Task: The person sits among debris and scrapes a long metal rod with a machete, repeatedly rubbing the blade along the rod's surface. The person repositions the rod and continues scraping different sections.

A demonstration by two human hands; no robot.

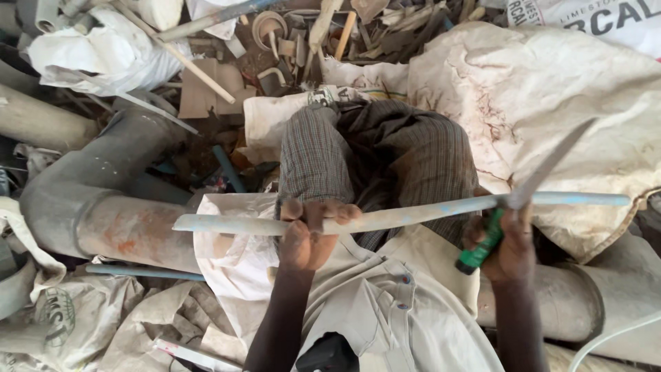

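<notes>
Now my left hand (308,238) is clamped on the thin pale pipe (399,215) across my lap to steady it, while my right hand (509,241) grips the green-handled blade (530,182) against its right part.

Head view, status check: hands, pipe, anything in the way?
Left hand gripping thin pale pipe. Right hand holds green-handled saw, blade on pipe near right end. Pipe lies across lap, above big grey pipe. Nothing blocking the blade.

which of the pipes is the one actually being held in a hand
The thin pale blue pipe lying across the lap: the left hand grips it and the saw in the right hand meets it. The fat grey pipes lie untouched on the ground.
</notes>
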